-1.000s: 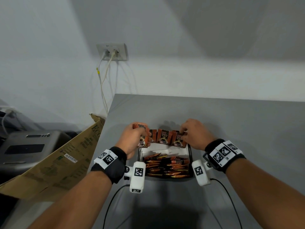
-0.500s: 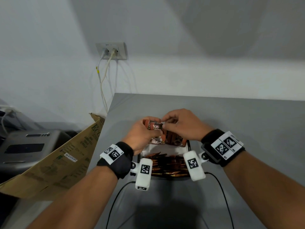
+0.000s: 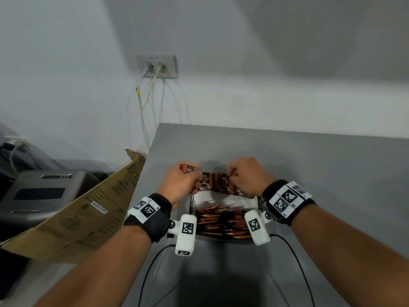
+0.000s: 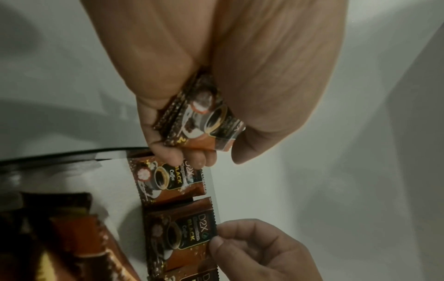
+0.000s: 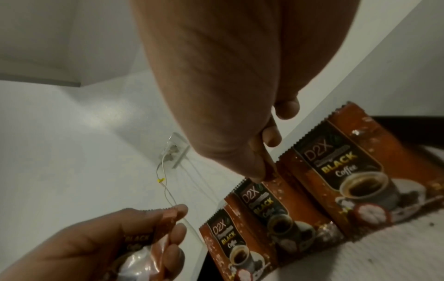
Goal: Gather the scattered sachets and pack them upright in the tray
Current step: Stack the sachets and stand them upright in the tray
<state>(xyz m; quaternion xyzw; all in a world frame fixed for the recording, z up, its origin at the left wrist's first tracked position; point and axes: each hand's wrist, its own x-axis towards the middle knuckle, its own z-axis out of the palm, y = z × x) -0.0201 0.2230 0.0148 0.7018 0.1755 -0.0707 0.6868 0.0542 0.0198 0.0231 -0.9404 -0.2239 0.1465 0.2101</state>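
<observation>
We had both hands at the far end of the tray, which sat on the grey worktop just ahead of us. Our left hand was curled round a small bunch of D2X black coffee sachets, their printed tops poking out above the fingers at about eleven o'clock from the tray. Our right hand pinched the top edge of one standing sachet between thumb and fingertips, at about one o'clock from the tray.

Between the two hands a row of standing sachets leaned against the tray's far wall, faces toward us, overlapping one another slightly; in the right wrist view we counted three side by side, the nearest and largest at the right. The tray's white floor showed bare just in front of that row. At the near end, at six o'clock, a packed mass of orange and dark sachets filled the tray, seen from the edge; we could not tell from the head view how upright they stood.

Off the worktop at nine o'clock a flattened cardboard box leaned against its side, with a grey printer beyond it. At twelve o'clock a wall socket held two plugs, their cables hanging down behind the worktop.
</observation>
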